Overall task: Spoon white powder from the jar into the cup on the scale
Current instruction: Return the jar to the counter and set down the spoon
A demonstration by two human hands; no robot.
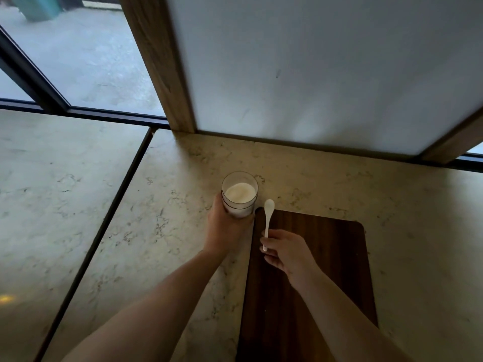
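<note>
A clear glass jar (239, 193) holding white powder stands upright on the marble counter, just beyond the far left corner of a dark wooden board (313, 257). My left hand (224, 226) wraps around the jar's near side. My right hand (285, 253) pinches the handle of a small white spoon (268, 214); its bowl points away from me, just right of the jar and outside it. No cup or scale is in view.
The marble counter (162, 226) has a dark seam running diagonally on the left. A white panel with wooden edges (313, 74) rises behind the jar. A window with a dark frame (78, 61) fills the far left.
</note>
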